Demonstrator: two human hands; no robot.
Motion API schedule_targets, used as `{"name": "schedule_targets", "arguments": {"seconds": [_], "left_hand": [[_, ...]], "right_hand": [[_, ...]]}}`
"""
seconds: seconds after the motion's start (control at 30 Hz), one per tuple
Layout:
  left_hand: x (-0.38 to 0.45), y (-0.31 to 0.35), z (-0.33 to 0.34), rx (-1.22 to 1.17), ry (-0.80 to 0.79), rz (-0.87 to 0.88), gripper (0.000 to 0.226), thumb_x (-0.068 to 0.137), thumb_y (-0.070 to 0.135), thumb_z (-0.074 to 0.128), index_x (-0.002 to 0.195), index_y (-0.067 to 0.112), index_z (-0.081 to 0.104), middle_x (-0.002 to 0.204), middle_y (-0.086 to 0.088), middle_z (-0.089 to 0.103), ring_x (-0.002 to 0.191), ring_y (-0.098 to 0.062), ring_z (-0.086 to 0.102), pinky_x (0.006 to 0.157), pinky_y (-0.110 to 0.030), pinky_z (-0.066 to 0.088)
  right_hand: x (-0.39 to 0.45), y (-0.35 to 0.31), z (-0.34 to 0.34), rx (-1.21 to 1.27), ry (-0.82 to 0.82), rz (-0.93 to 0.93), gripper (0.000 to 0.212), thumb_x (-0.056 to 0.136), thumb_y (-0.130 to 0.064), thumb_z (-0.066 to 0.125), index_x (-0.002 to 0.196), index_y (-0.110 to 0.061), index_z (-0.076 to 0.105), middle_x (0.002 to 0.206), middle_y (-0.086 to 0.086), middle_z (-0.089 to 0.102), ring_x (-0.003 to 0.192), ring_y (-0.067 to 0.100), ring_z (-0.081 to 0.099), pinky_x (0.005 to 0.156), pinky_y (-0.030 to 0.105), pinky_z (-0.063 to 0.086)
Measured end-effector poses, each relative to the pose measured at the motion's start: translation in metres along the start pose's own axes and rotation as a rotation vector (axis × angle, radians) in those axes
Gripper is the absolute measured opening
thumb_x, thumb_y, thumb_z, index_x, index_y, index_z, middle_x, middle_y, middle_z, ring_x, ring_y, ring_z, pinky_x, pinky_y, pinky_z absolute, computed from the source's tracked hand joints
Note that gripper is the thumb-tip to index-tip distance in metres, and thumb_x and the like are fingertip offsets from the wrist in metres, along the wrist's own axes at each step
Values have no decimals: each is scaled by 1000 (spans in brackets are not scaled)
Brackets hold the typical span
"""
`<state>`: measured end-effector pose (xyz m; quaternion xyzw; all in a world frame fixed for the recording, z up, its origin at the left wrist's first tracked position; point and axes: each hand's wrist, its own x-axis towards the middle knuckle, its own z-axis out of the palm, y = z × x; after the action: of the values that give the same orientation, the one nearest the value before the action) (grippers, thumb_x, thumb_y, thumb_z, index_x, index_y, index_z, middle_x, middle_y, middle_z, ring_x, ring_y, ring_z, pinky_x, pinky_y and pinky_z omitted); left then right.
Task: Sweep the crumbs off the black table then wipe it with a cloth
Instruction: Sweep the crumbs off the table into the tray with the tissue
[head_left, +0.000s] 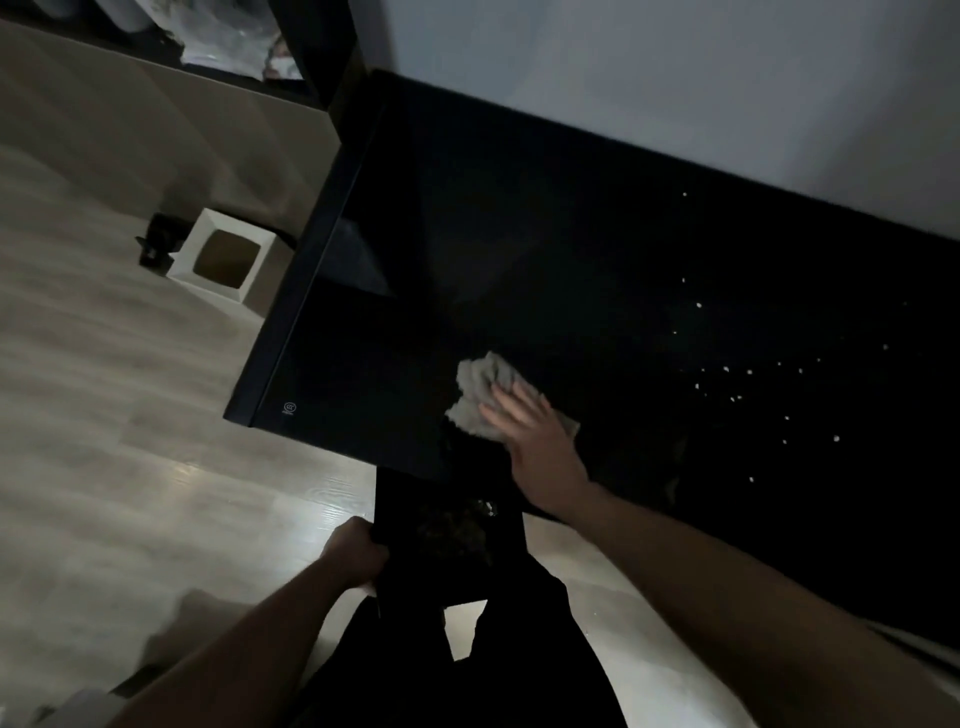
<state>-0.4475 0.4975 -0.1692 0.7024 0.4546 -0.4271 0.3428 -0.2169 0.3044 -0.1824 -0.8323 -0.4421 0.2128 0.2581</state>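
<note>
Two hands are in my view. My right hand (535, 436) reaches forward with the arm stretched out, palm down and fingers straight and slightly spread, pressing a crumpled grey cloth (480, 397) flat onto the black table (519, 234) near its front edge. My left hand (356, 553) curls its fingers around the side of a dark dustpan (447, 530), held just below the table's near edge under the cloth. Pale crumbs (737, 371) lie scattered over the table's right part, well apart from the cloth. A white bin (223, 257) stands on the floor at far left.
</note>
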Motion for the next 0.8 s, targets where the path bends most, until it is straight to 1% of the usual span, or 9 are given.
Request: {"name": "schedule_targets", "arguments": {"seconds": [0.07,0.13,0.2,0.27,0.3,0.4,0.57,0.7,0.8], "left_hand": [[-2,-3,0,22,-5,36,22,79,18,63,58,17,56,74,-6,65,88,-29,73,66,-28,46],[-3,-5,2,63,9,72,29,81,18,63,55,17,50,75,-9,64,93,-33,73,70,-32,49],[-5,-5,2,73,13,86,29,83,15,63,56,14,53,80,-17,67,95,-36,73,74,-35,53],[-5,-6,2,27,31,77,17,84,14,63,74,3,69,92,-22,74,95,-37,72,74,-36,53],[-2,-7,3,-3,40,66,18,84,14,63,85,-2,73,95,-22,75,95,-36,73,72,-35,52],[2,-11,2,-34,51,51,22,84,13,63,93,-4,73,92,-21,74,92,-36,73,67,-32,48],[2,-11,5,-13,45,36,12,82,10,62,72,7,66,82,-17,72,89,-33,74,64,-29,46],[2,-11,16,27,64,1,25,81,11,61,57,14,57,80,-18,75,88,-34,75,65,-33,50],[6,-7,29,64,73,-26,23,80,14,61,57,14,58,84,-17,77,86,-33,75,66,-33,54]], "right_hand": [[-31,-20,26,59,-37,-24,61,95,-6,56,152,-26,48,166,-6,32,158,17,15,127,45,17],[-58,-36,41,84,-90,-49,71,86,4,58,151,-22,50,165,-7,32,158,11,10,129,36,10],[-80,-50,44,123,-122,-55,72,83,12,56,149,-19,52,162,-6,37,157,9,16,128,29,10],[-97,-60,37,168,-100,-10,63,90,8,59,146,-20,56,159,-7,43,154,5,24,127,26,18],[-104,-63,30,199,-81,36,57,94,3,59,146,-23,57,159,-9,45,153,2,26,125,25,23],[-114,-64,2,307,20,170,50,100,-4,54,144,-26,59,157,-13,46,150,-3,31,122,21,27],[-96,-33,-58,334,283,304,51,100,6,50,142,-21,61,152,-12,53,143,-1,43,120,26,35],[-57,27,-112,254,352,362,43,105,-5,48,145,-18,58,155,-6,51,146,3,41,123,34,34],[-19,78,-147,223,395,328,51,101,2,48,148,-15,54,158,-2,47,149,8,39,124,39,33]]}}
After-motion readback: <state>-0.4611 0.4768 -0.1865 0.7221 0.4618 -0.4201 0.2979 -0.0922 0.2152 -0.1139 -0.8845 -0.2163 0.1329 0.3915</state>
